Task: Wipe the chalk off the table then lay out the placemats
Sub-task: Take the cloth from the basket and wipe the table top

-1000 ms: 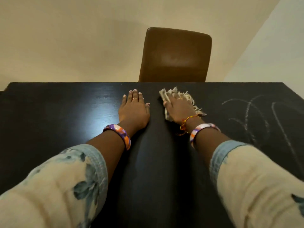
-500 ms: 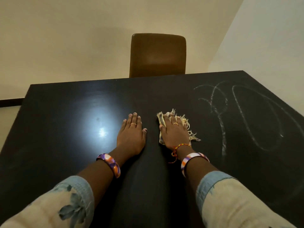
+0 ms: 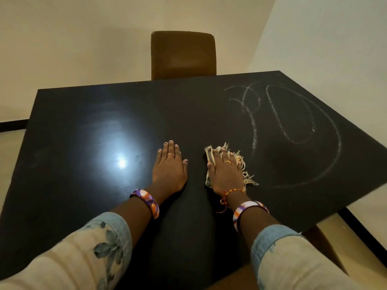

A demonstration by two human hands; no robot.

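One black bench (image 3: 88,185), one brown chair (image 3: 183,55) at its far edge, one fringed cloth (image 3: 240,162), two chalk loops (image 3: 293,126) far right. Left hand (image 3: 169,170) lies flat, fingers straight, empty; right hand (image 3: 225,172) presses flat on the cloth just beside it, hands apart. The cloth's long axis runs away from the person, fringe pointing right toward the chalk.

Cream floral sleeves (image 3: 69,262) with blue denim cuffs (image 3: 117,227), purple-orange bangles (image 3: 146,200), gold rings (image 3: 171,155), painted nails.
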